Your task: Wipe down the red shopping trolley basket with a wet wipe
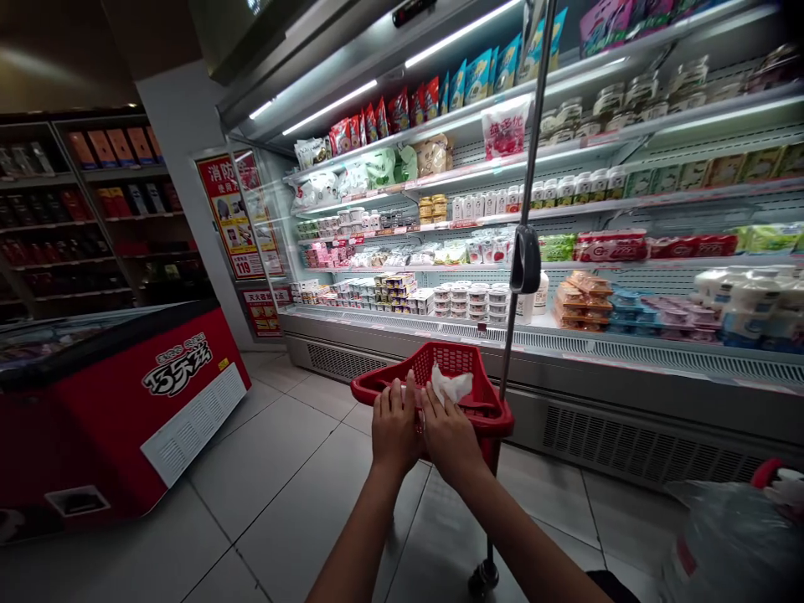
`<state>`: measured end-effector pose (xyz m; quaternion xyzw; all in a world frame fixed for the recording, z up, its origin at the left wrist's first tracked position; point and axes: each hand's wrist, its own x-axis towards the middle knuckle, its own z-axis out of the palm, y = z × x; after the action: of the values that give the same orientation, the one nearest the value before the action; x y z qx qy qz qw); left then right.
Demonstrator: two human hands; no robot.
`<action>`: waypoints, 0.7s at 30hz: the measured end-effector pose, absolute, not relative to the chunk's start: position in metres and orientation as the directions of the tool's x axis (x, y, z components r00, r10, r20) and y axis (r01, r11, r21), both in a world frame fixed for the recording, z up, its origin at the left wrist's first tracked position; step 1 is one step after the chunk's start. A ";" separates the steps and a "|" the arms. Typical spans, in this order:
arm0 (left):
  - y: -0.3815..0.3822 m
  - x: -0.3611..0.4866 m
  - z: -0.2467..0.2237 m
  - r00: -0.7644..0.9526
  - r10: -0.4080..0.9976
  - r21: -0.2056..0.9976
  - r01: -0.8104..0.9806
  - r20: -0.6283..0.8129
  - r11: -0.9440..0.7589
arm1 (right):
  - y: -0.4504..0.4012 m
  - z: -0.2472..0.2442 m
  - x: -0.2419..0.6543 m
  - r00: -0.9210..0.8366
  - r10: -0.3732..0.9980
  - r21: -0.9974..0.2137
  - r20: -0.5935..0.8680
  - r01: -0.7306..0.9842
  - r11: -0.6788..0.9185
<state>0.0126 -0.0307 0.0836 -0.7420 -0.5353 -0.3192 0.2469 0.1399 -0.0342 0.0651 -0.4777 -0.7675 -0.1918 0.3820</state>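
A red plastic basket (468, 356) on a wheeled frame stands in front of me, with a crumpled white bag (450, 385) inside it. My left hand (395, 425) lies on the near edge of the basket, its fingers stretched forward. Close beside it, my right hand (447, 429) rests on the same edge with fingers extended, its fingertips near the white bag. No object shows in either hand. The palms are hidden from view.
Beyond the basket runs a lit refrigerated shelf unit (389, 343) with a glass door and dark handle (525, 260). A red freezer chest (182, 419) stands left. At lower right is a clear plastic-wrapped item (734, 536). Tiled floor (282, 486) lies between.
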 end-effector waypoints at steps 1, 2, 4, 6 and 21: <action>-0.032 0.011 0.084 0.236 0.636 -0.018 0.944 0.735 -0.330 | -0.037 0.067 0.147 -0.292 0.576 -0.048 0.763 0.864 0.501; -0.032 0.006 0.085 0.257 0.640 -0.011 0.932 0.725 -0.362 | -0.041 0.069 0.157 -0.334 0.567 -0.025 0.753 0.847 0.531; -0.030 -0.011 0.089 0.317 0.651 -0.005 0.901 0.690 -0.434 | -0.054 0.071 0.183 -0.401 0.561 0.005 0.725 0.817 0.577; -0.027 -0.031 0.091 0.359 0.656 -0.028 0.889 0.664 -0.458 | -0.067 0.069 0.214 -0.415 0.579 0.002 0.701 0.814 0.581; -0.034 0.003 0.073 0.257 0.609 -0.037 0.937 0.750 -0.349 | -0.031 0.083 0.136 -0.350 0.622 -0.099 0.700 0.815 0.570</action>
<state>0.0029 -0.0340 0.0727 -0.7526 -0.5135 -0.3285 0.2490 0.1359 -0.0313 0.0826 -0.4434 -0.8105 -0.1349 0.3582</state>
